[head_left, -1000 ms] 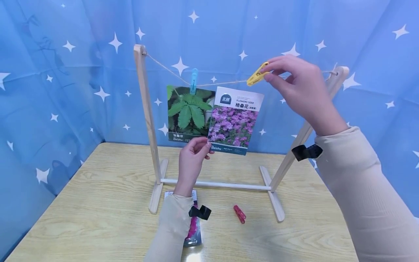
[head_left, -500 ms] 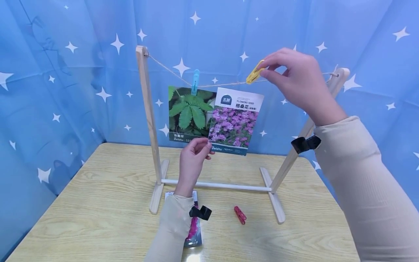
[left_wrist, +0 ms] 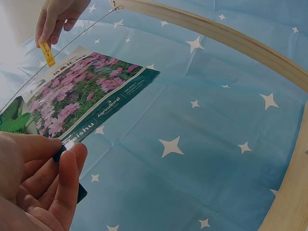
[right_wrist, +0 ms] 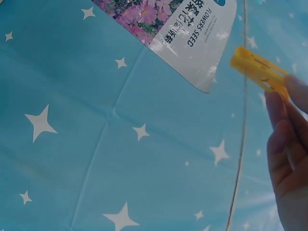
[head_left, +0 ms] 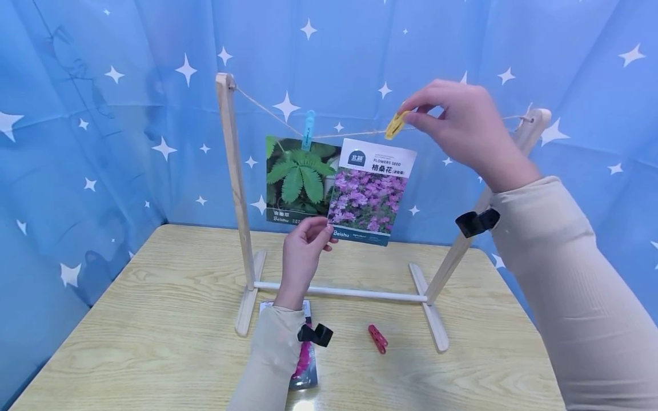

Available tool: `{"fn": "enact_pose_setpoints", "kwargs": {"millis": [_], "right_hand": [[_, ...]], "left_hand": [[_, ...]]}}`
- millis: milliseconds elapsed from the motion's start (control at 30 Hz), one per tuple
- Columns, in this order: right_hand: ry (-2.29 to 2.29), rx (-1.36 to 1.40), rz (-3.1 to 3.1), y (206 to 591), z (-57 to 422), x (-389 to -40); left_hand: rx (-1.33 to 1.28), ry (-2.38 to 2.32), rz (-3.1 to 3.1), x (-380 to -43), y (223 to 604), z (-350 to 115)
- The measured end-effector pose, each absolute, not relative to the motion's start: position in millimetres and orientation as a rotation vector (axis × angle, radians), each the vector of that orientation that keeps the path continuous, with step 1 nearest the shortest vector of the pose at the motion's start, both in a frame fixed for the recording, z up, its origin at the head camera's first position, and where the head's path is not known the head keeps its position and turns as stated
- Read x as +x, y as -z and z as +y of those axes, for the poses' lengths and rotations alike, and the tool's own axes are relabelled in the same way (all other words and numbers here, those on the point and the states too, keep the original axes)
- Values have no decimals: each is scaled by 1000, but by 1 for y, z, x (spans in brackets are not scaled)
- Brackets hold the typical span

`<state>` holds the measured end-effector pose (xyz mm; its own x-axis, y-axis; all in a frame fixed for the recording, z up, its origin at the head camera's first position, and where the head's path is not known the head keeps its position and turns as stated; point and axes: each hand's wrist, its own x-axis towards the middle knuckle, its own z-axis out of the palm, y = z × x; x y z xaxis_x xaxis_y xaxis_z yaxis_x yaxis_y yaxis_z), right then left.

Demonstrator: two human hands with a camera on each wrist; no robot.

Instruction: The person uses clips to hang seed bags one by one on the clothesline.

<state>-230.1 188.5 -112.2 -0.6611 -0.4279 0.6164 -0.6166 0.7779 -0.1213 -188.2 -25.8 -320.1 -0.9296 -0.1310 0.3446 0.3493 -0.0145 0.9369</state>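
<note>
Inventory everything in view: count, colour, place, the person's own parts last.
Flat woodgrain table: one, pale tan, below.
Wooden rack: one, pale, on table.
Thin string: one, tan, between posts.
Starry cloth backdrop: one, blue and white, behind.
Slim hanging clip: one, light blue, on string.
Flat leaf packet: one, green, hanging from that clip.
Flat flower packet: one, pink and white, in left hand.
Slim held clip: one, yellow, in right hand.
Slim loose clip: one, red, on table.
Part-hidden packet: one, magenta and white, on table.
Fabric sleeves: two, beige, foreground.
Wrist bands: two, black, on sleeves.
Hands: two, bare, above table.
</note>
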Motion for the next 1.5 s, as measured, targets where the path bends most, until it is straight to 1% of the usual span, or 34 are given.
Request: {"fn": "enact_pose_setpoints", "kwargs": {"millis": [1133,1500], "right_hand": [[-449,871,-2483,118,184,-233],[-465,885,-2463,120,184,-232]], "left_hand": [[-242,2025,-1912,-189,321,-26],[-283,2034,-1897,-189,321,-26]]}}
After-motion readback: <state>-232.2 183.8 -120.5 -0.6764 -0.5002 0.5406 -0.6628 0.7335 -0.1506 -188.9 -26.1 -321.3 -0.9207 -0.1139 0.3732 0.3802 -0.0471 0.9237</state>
